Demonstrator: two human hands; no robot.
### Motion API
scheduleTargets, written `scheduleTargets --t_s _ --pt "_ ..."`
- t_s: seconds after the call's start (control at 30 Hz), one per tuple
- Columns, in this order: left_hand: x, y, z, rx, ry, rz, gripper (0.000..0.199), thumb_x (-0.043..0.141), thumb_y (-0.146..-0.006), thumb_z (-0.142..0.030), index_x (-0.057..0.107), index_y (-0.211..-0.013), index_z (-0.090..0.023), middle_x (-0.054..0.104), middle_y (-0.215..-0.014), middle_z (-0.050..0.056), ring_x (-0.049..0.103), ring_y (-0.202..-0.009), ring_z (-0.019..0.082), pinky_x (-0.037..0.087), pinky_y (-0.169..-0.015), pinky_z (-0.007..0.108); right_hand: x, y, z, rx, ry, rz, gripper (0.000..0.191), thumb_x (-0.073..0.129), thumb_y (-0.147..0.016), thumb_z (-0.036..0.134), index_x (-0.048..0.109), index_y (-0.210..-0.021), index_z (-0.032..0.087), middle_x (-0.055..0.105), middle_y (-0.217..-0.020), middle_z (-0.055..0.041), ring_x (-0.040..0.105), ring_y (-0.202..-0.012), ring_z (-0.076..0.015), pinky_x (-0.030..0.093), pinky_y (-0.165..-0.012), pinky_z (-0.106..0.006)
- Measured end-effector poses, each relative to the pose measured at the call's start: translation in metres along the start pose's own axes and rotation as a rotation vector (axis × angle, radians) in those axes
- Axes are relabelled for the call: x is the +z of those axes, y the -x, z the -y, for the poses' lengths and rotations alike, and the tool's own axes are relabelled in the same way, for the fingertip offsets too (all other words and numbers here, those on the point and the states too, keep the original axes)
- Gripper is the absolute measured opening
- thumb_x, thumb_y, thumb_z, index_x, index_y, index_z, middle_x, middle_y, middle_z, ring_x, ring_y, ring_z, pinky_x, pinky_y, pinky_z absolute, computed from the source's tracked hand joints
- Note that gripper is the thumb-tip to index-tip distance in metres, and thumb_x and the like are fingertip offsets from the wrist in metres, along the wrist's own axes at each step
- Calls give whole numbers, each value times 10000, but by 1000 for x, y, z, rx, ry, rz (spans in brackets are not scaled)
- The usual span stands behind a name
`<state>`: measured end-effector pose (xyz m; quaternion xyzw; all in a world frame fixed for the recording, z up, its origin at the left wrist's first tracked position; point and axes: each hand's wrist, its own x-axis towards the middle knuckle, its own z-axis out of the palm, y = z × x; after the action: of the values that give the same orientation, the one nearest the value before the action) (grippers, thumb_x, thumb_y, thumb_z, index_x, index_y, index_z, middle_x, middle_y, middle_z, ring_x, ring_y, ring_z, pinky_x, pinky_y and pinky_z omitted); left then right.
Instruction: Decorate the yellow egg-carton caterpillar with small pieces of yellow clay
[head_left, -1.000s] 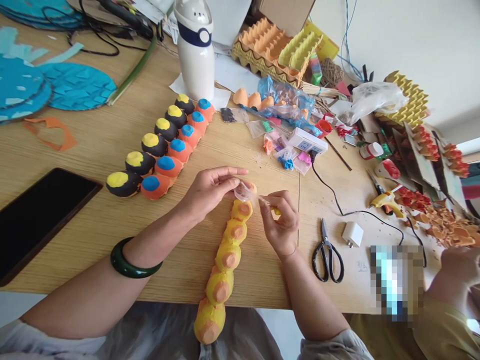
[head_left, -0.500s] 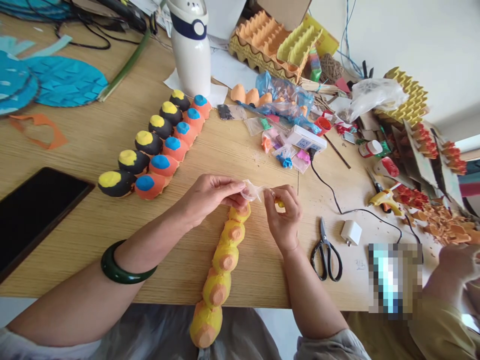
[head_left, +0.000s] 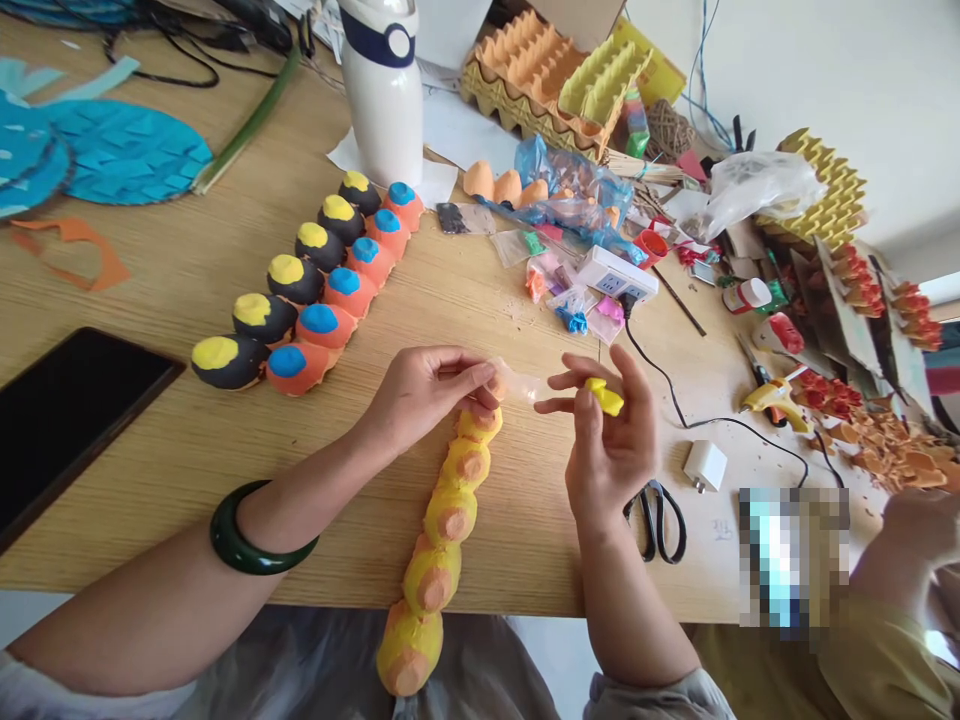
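Note:
My left hand (head_left: 439, 390) pinches a small clear plastic bag (head_left: 517, 380), which stretches toward my right fingertips. In my right hand (head_left: 611, 440) a lump of yellow modelling clay (head_left: 604, 397) sits between thumb and fingers, the other fingers spread. Below my left hand lies a strip of egg-carton cups (head_left: 442, 525), mostly covered in yellow with bare orange tips; its near end sticks out past the table edge. Left of it are two finished-looking strips, one of black cups with yellow tops (head_left: 289, 280), the other of orange cups with blue tops (head_left: 347, 290).
Scissors (head_left: 660, 520) lie by my right wrist, near a white charger (head_left: 705, 465). A power strip (head_left: 615, 275), clay packets and a glue gun (head_left: 776, 398) are farther right. A white bottle (head_left: 382, 100) stands behind; a phone (head_left: 82, 420) lies left. Another person's arm (head_left: 892, 570) is at right.
My right hand has moved right and turned, its fingers opening out so the yellow clay now shows fully. The bag stays in my left hand, pulled longer toward the right.

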<state>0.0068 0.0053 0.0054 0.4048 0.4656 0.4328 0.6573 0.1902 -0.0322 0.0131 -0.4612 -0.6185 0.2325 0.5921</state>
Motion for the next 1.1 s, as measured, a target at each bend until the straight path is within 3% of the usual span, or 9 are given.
scheduleTargets --t_s 0.17,0.3,0.4,0.53,0.7,0.77,0.87,1.0,1.1 --pt "9 12 -1 -1 -20 53 355 855 -770 -502 775 -851 -166 776 -749 31 759 -646 201 655 -649 309 3 4 6 -308 262 165 312 673 -971 149 659 -1245 298 777 -1216 -88 688 -1215 -286 618 -978 -536" --pt "11 17 -2 -2 55 170 331 865 -775 -470 790 -883 -166 789 -779 33 779 -693 213 675 -687 324 8 0 -8 -81 143 276 133 648 -1011 233 731 -1109 268 789 -1239 -77 692 -1237 -258 583 -1057 -524" --pt "10 17 -4 -61 113 248 281 856 -809 -419 826 -938 -170 817 -842 45 797 -761 219 684 -733 327 9 -1 -12 157 -86 261 159 612 -1038 312 760 -1078 267 800 -1223 -59 724 -1208 -237 581 -1066 -484" --pt "9 15 -6 -124 195 274 263 851 -828 -402 848 -935 -162 827 -853 49 798 -785 201 683 -772 311 8 0 -10 299 -214 238 131 661 -1012 309 785 -1051 292 808 -1207 -26 733 -1192 -225 585 -1047 -436" --pt "9 14 0 -140 224 262 247 842 -842 -401 858 -922 -168 841 -920 63 808 -840 204 679 -831 309 7 2 -12 115 -64 83 156 643 -1016 291 767 -1105 325 790 -1235 -18 686 -1244 -243 540 -1104 -524" --pt "8 13 2 -117 177 247 265 832 -851 -414 860 -947 -169 843 -959 72 813 -876 218 676 -862 321 7 1 -14 -1 73 142 148 677 -991 284 769 -1100 324 792 -1234 -28 653 -1275 -261 512 -1126 -556" --pt "7 12 4 -84 127 246 290 824 -856 -429 859 -987 -172 843 -1008 79 815 -920 237 674 -897 345 7 -1 -18 30 92 246 126 672 -994 289 777 -1061 303 803 -1210 -38 670 -1231 -259 527 -1101 -544" --pt "7 12 3 -112 161 235 281 834 -842 -425 860 -953 -168 845 -971 77 816 -944 247 676 -904 346 6 -3 -20 70 16 104 168 620 -1028 299 775 -1087 326 791 -1229 -19 681 -1229 -244 506 -1124 -543" --pt "7 12 2 -88 144 252 275 847 -827 -420 862 -954 -176 846 -968 71 820 -912 246 682 -893 357 6 -3 -21 20 63 197 132 687 -987 315 791 -1068 320 798 -1218 -31 656 -1261 -262 494 -1133 -548"
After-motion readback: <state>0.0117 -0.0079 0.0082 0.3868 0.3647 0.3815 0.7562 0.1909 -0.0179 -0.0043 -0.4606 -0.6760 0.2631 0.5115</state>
